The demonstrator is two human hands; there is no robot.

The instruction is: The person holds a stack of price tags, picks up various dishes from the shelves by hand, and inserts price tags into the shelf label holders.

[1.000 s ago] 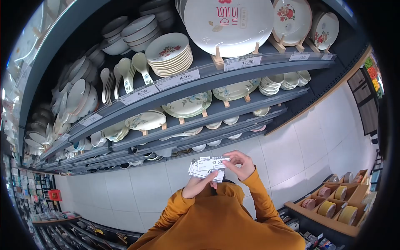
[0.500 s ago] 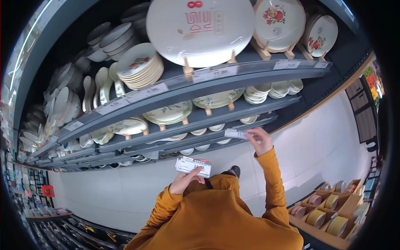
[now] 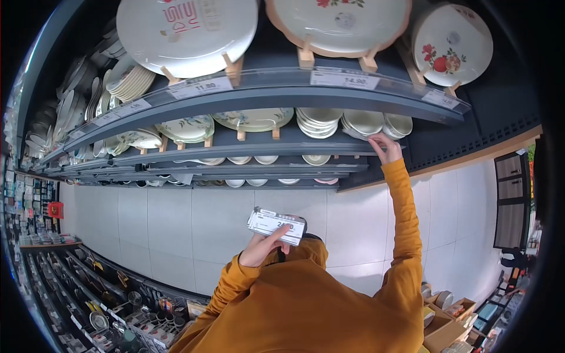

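Observation:
My left hand (image 3: 259, 248) grips a stack of white price tags (image 3: 268, 225) low in front of my body, thumb across the printed face. My right hand (image 3: 386, 148) reaches to the front edge of the second shelf, its fingers pinched together on a pale price tag (image 3: 355, 136). That tag lies along the shelf edge, just below the stacked white bowls (image 3: 363, 122), and its print is too unclear to read. To the left stands another stack of bowls (image 3: 318, 122), with a smaller one (image 3: 398, 125) to the right.
Above, the top shelf (image 3: 271, 97) holds large plates on wooden stands, with price tags (image 3: 344, 80) in its clear edge strip. Oval floral plates (image 3: 253, 118) stand on the second shelf. Behind me are racks of utensils (image 3: 100, 317) and a wooden divided display (image 3: 450, 317).
My right hand has moved forward with its tag from above the floor to the second shelf's edge. My view has shifted right along the shelves. The left hand still holds its stack.

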